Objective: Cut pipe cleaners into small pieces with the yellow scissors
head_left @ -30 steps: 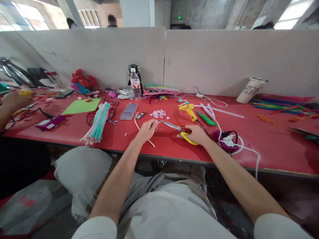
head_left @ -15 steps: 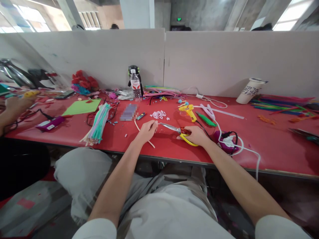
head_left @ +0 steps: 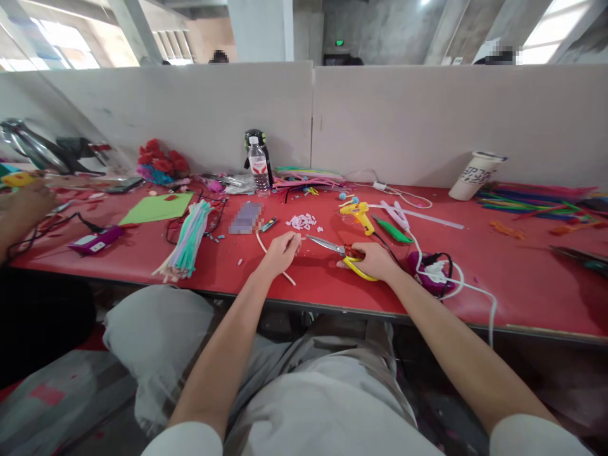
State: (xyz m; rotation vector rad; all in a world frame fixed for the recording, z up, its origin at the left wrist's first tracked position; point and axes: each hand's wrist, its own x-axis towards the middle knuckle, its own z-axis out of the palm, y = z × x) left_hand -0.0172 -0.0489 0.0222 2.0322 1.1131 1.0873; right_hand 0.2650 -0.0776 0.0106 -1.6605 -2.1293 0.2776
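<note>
While the red table (head_left: 532, 272) crosses mid-frame, sitting a touch lower than a second ago, we see little else shift. At the left edge, a co-worker's hand (head_left: 28, 201) and its yellow tool (head_left: 18, 180) have moved further out of frame. Bundle of fuzzy stems (head_left: 192, 237), left of centre: unchanged. Our right hand (head_left: 376, 258), right of centre, is curled round the handles of the scissors (head_left: 338, 249). Left hand (head_left: 283, 251), at centre, pinches a pale strip (head_left: 303, 238) between thumb and fingers. Half a second ago the blade tips met that strip; now we see them just beside it, apparently apart. Blade gap: can't tell. Pile of pink bits (head_left: 302, 221), just above the left hand, looks the same, so we note no fresh piece landing. Our read: blades have backed off slightly and both hands remain lined up; whether a snip went through, we can't tell.
</note>
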